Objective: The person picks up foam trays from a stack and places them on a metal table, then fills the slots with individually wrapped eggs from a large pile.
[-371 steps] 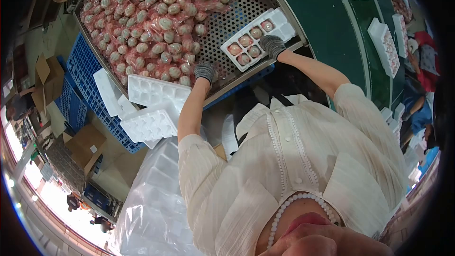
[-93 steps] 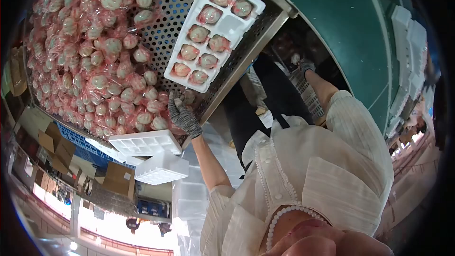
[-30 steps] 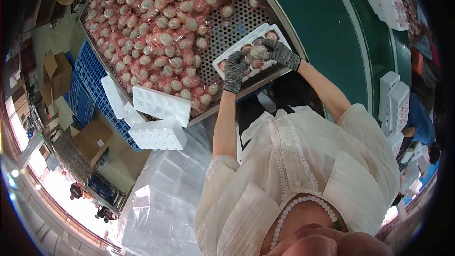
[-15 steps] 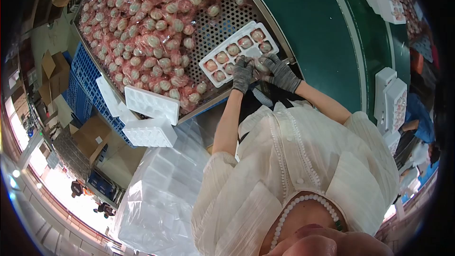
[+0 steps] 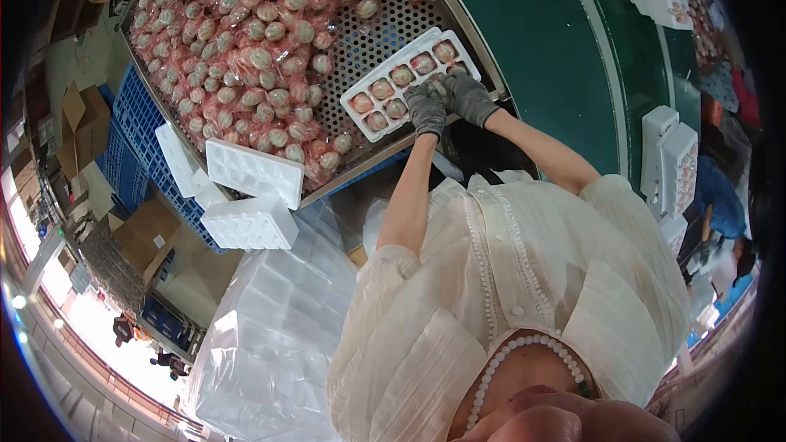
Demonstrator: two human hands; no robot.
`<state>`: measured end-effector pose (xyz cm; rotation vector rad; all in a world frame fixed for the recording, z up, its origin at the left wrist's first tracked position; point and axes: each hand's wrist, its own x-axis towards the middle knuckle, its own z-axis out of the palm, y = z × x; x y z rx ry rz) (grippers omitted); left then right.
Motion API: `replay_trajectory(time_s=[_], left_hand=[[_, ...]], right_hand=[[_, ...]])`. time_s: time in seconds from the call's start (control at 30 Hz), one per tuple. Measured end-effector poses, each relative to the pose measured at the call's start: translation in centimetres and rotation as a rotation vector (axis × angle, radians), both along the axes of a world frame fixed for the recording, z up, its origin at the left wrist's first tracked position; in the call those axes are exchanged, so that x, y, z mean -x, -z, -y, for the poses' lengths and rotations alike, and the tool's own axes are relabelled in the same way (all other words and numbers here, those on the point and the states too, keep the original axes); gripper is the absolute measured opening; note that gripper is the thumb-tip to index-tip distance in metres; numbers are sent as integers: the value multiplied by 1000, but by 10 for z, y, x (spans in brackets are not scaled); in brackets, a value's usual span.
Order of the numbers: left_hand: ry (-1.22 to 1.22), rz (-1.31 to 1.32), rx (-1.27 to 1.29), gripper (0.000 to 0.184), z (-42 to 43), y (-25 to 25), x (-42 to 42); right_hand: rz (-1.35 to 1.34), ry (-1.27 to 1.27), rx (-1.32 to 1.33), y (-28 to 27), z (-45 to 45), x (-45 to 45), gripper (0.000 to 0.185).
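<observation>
A white foam tray (image 5: 366, 82) lies tilted on the perforated metal table, with plastic-wrapped eggs (image 5: 401, 74) in several of its hollows. Over the tray's near right side, my left hand (image 5: 426, 108) in a grey knit glove has its fingers curled in. Close against it is my gloved right hand (image 5: 470, 100), also closed. Between the fingertips of both hands a wrapped egg (image 5: 443, 91) partly shows; the gloves hide the rest of it and the hollows beneath.
A heap of eggs in pink-tinted wrap (image 5: 254, 57) covers the table's left. White foam trays (image 5: 255, 172) lean at its near left corner, beside plastic-covered stacks (image 5: 278, 319). A green conveyor belt (image 5: 516, 41) runs on the right, with filled trays (image 5: 678, 160) beyond.
Both hands have drawn together over the tray's near right part, the left moving right. The egg formerly by my right fingers is now between both hands. The view has shifted slightly.
</observation>
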<state>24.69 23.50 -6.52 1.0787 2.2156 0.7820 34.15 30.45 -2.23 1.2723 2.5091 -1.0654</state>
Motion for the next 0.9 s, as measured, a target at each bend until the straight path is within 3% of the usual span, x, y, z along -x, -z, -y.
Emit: replay_trajectory(time_s=[0.07,0.13,0.2,0.27,0.33,0.37,0.4,0.47,0.53,0.6,0.63,0.67,0.73,0.77,0.8,0.83,0.87,0.9], left_hand=[[11,26,206,25,-9,-7,6],[29,96,251,23,-7,6,11],[-73,225,48,21,-1,12,9],[-105,218,-68,19,14,13,2],[-460,697,-252,20,17,3,0],[-370,749,-132,21,28,-5,-1],[-374,748,-137,21,31,-3,-1],[-33,145,-148,21,40,6,-4],[-33,229,-159,21,34,-25,0],[-77,370,-60,21,33,-29,6],[-99,368,-89,21,39,-9,8],[-108,363,-82,21,45,-9,13],[-160,90,-281,21,53,-10,27],[-208,-14,-251,22,58,-4,36],[-294,48,-169,25,64,-3,49],[-323,-99,-151,30,72,-17,63],[-374,11,-156,33,74,-36,82],[-452,105,-247,36,83,-6,95]], right_hand=[[16,-8,-91,13,-4,7,41],[-74,11,-176,10,2,1,34],[-191,-60,-212,11,4,-5,30],[-114,-55,-151,13,9,-3,27],[-22,-90,-111,11,2,11,22],[17,-138,-252,20,3,15,18],[15,-143,-254,27,-1,17,18],[113,-247,-241,36,-6,14,20],[79,-211,-224,19,-10,29,19],[372,-392,-194,9,-11,48,14],[292,-359,-322,31,-7,45,9],[262,-500,-365,57,-10,40,12],[152,-536,-381,50,-14,36,13],[152,-541,-396,48,-20,39,13],[268,-385,-252,25,-19,49,14],[380,-223,-104,10,-15,56,15],[379,-223,-112,7,-13,52,15],[127,-91,-175,6,-13,37,18]])
